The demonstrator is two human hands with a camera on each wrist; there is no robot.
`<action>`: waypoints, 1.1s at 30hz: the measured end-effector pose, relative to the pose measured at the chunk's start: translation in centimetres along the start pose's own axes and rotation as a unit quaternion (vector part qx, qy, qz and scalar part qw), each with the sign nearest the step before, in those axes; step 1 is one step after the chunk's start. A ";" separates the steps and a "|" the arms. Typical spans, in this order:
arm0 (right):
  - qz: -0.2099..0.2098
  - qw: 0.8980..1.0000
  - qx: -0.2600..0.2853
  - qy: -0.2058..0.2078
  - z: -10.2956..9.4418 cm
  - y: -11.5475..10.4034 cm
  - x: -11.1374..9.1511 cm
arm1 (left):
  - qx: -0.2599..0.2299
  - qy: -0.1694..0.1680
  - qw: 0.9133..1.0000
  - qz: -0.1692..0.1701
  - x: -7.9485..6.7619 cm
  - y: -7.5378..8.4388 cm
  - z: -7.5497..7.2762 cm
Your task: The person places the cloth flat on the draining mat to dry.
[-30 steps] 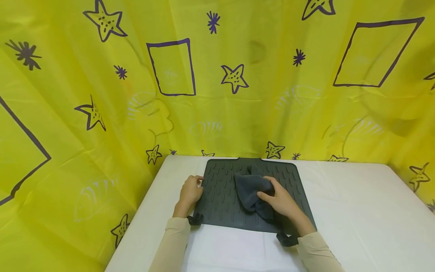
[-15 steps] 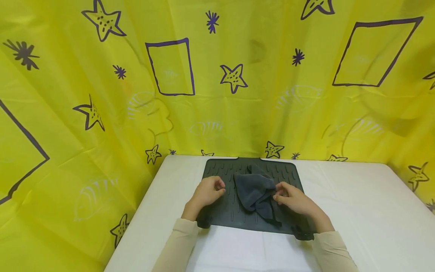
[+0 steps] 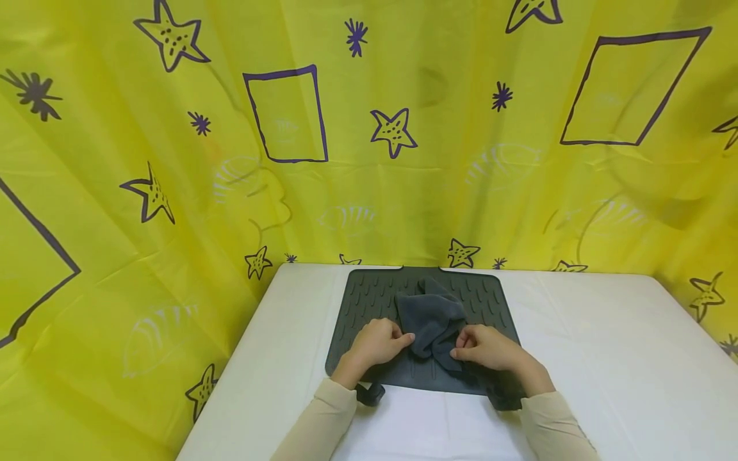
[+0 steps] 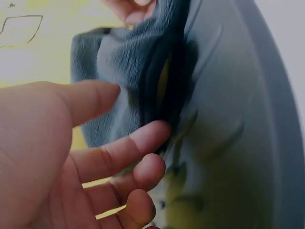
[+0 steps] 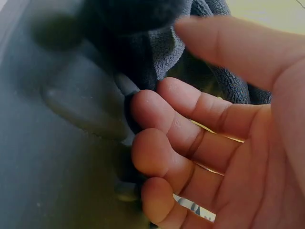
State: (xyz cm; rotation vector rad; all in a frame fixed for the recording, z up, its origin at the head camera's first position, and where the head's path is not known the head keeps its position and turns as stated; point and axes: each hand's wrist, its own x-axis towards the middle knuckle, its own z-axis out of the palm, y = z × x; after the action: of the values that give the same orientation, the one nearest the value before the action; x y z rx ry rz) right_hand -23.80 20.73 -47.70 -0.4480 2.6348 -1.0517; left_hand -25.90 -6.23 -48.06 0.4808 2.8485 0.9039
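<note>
A crumpled dark grey cloth [image 3: 432, 320] lies on a dark, ridged mat [image 3: 363, 298]. My left hand [image 3: 377, 342] is at the cloth's near left edge. In the left wrist view, the thumb [image 4: 95, 98] and forefinger [image 4: 150, 136] stand apart beside a fold, the other fingers bent. At the near right edge is my right hand [image 3: 487, 349], its fingers loosely bent. The right wrist view has the cloth [image 5: 167, 50] at the thumb and forefinger tips, which are apart; the mat's surface [image 5: 57, 162] is close by.
The mat lies on a white-covered table [image 3: 588, 346], reaching its far edge. Behind hangs a yellow curtain [image 3: 461, 192] with starfish drawings, which also runs along the left side. A black strap [image 3: 370, 394] is at the left wrist and another black strap [image 3: 504, 397] at the right.
My left hand has moved from the mat's left edge rightward to the cloth. The right hand has let go of the cloth's top, drawn back right, then come in at its near right edge.
</note>
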 end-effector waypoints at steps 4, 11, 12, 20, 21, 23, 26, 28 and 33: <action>-0.004 1.000 -0.004 -0.001 0.3 -0.1 0.2 | -0.040 -0.021 0.999 -0.025 -0.3 0.8 0.7; -0.001 0.999 -0.023 0.029 1.1 -0.4 0.5 | -0.065 -0.045 0.996 -0.039 -0.6 1.7 1.3; 0.003 0.999 -0.027 0.033 1.3 -0.5 0.5 | -0.066 -0.045 0.996 -0.036 -0.6 1.7 1.3; 0.018 0.997 -0.049 0.051 1.7 -0.9 0.8 | -0.069 -0.027 0.997 -0.005 -0.5 1.7 1.2; 0.017 0.997 -0.053 0.052 1.8 -0.9 0.8 | -0.068 -0.023 0.997 -0.002 -0.4 1.6 1.1; 0.013 0.997 -0.057 0.053 1.7 -0.8 0.8 | -0.071 -0.015 0.997 0.002 -0.3 1.3 0.9; 0.006 0.997 -0.059 0.056 1.5 -0.5 0.8 | -0.081 -0.009 0.997 0.000 -0.2 0.8 0.4; 0.003 0.997 -0.057 0.061 1.1 -0.3 0.7 | -0.088 -0.001 0.996 0.001 -0.1 0.5 0.1; 0.004 0.996 -0.050 0.080 -0.1 0.3 0.1 | -0.102 0.020 0.995 0.003 0.1 -0.1 -1.1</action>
State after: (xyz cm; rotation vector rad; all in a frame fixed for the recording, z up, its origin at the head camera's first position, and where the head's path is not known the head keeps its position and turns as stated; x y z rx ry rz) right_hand -24.00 20.94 -47.91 -0.3883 2.8383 -0.9938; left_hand -26.26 -6.90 -47.21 0.4531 2.7497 1.2033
